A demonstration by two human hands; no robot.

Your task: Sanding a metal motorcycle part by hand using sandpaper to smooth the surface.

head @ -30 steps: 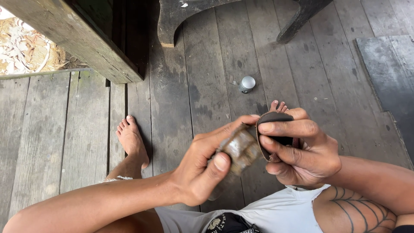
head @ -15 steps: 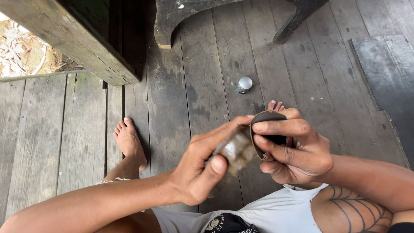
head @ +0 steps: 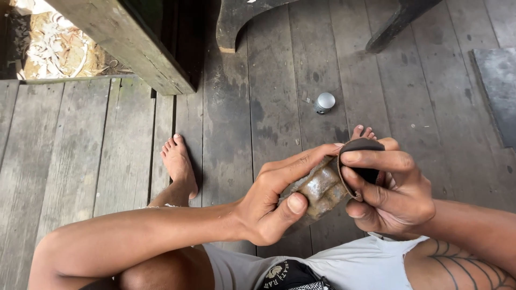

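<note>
Two hands meet: left hand (head: pixel 269 207) grips a rusty metal piece (head: pixel 317 188), right hand (head: pixel 389 190) pinches dark sandpaper (head: pixel 361 158) against it.

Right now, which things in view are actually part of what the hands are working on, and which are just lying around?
In use:
- left hand, gripping the rusty metal piece
- right hand, pressing the dark folded pad against that piece

Lying about:
- small round metal cap on the plank floor
- dark furniture legs
- wooden beam
- grey slab
</note>
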